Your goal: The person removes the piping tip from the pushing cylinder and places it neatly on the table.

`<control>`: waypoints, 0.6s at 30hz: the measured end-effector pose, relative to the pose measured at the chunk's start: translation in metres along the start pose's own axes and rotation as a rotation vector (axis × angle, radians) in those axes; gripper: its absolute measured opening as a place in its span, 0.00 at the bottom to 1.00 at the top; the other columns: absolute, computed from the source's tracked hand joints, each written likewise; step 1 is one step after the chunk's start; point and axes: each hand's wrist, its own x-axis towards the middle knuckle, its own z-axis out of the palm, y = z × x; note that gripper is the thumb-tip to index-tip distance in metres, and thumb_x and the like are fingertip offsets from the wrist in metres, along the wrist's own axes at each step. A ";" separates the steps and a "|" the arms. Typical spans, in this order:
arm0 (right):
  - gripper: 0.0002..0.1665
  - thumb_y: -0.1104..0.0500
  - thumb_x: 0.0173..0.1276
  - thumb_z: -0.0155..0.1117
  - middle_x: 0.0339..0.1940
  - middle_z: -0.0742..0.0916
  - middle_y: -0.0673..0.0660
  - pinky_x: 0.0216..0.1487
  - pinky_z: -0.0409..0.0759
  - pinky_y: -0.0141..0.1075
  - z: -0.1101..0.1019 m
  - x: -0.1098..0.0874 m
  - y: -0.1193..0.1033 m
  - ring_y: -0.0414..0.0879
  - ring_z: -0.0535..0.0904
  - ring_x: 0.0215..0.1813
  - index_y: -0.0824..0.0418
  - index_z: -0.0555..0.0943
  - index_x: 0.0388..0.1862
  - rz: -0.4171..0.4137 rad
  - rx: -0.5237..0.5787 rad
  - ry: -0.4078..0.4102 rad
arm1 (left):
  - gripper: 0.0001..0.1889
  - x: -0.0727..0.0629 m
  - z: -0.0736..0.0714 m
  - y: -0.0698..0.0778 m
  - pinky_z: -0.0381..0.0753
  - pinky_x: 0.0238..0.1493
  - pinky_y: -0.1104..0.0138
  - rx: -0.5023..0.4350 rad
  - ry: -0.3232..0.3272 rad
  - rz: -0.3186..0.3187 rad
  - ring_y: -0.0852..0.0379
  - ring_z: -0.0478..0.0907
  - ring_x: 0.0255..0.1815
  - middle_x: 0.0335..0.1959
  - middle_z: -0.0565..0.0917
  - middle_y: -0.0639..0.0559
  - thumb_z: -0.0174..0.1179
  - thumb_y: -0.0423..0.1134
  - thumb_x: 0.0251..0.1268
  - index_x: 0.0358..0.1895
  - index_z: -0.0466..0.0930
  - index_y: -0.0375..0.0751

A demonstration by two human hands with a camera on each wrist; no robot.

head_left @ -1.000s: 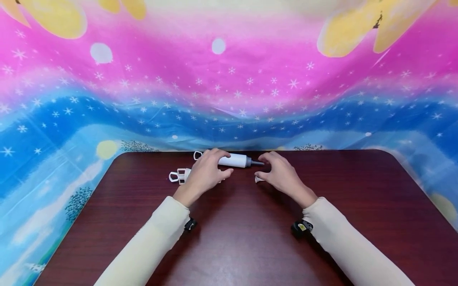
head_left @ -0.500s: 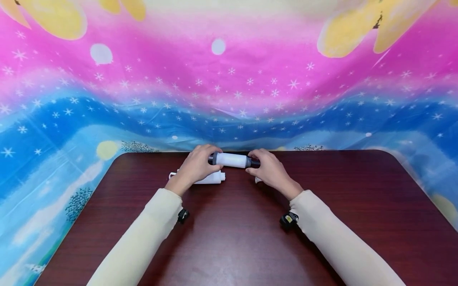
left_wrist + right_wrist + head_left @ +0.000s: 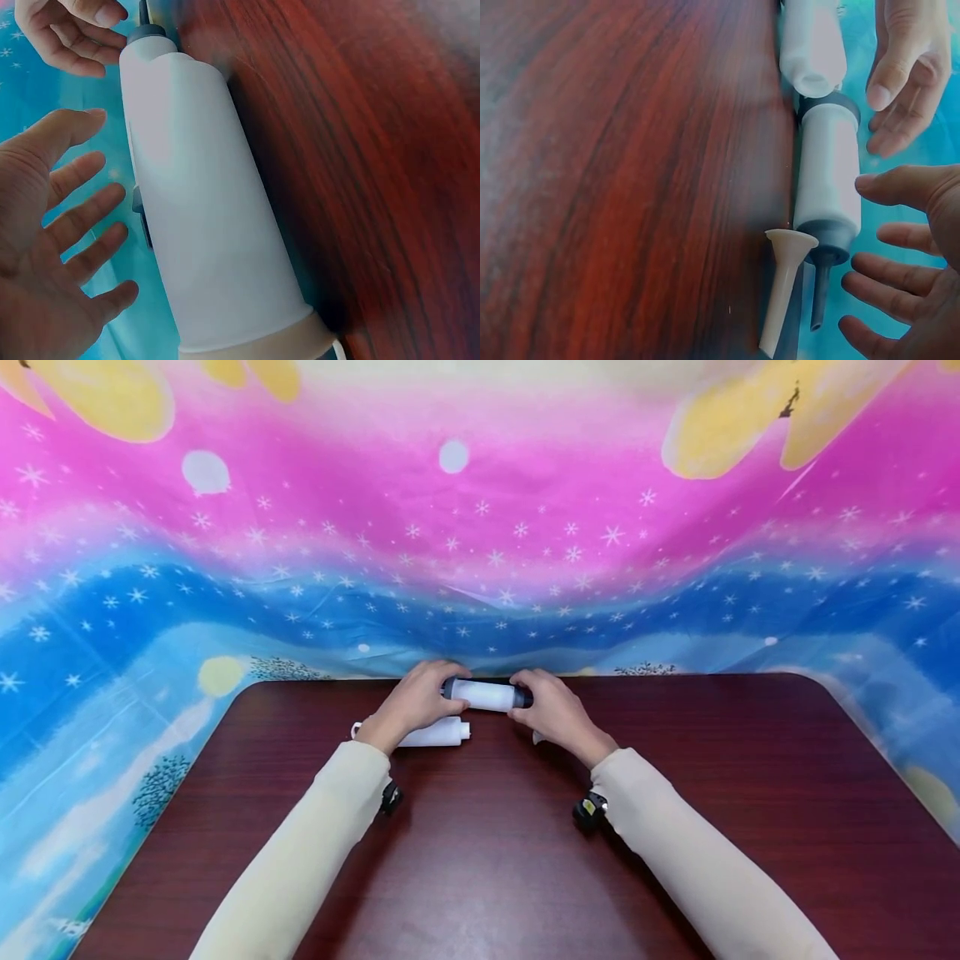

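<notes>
White plastic is what I'm dealing with from this end: a tube lying at the far edge of the table, between the left hand and the right hand. I'm guessing it's light and stiff, smooth enough to be slippery and roll off. I'm favouring a hold at both ends, on the grey collar and the grey cap, and I'm treating the skinny nozzle as the fragile bit.

Fingers-wise, the wrist cams are showing both hands spread, fingers apart, nothing pinched. On the head cam they're bracketing the tube's ends, and I'm not able to tell there whether any tip is touching.

A white bottle is lying just in front, near the left hand, and a cream funnel is sitting beside the nozzle.

Compared with a second ago, the right hand is sitting further in and mostly hiding the nozzle from above, the left hand is showing more of the bottle, and the tube isn't looking noticeably moved.
</notes>
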 end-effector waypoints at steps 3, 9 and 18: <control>0.31 0.57 0.68 0.75 0.63 0.84 0.63 0.58 0.81 0.55 0.002 0.003 0.001 0.57 0.82 0.58 0.62 0.80 0.68 0.008 -0.007 -0.013 | 0.27 0.004 0.001 0.000 0.69 0.76 0.47 0.007 -0.015 0.007 0.41 0.70 0.75 0.70 0.80 0.46 0.70 0.45 0.68 0.69 0.81 0.44; 0.31 0.57 0.69 0.75 0.64 0.83 0.64 0.61 0.81 0.55 0.007 0.010 0.000 0.59 0.82 0.60 0.63 0.79 0.68 0.021 -0.009 -0.030 | 0.27 0.012 0.003 0.002 0.69 0.76 0.47 0.022 -0.057 -0.011 0.42 0.71 0.76 0.71 0.79 0.47 0.70 0.46 0.69 0.70 0.80 0.47; 0.29 0.58 0.68 0.75 0.63 0.84 0.65 0.62 0.80 0.56 0.011 0.016 -0.001 0.60 0.82 0.61 0.62 0.81 0.67 0.026 -0.020 -0.045 | 0.26 0.022 0.008 0.001 0.74 0.71 0.48 0.033 -0.118 -0.036 0.44 0.74 0.73 0.73 0.78 0.48 0.69 0.46 0.71 0.71 0.79 0.52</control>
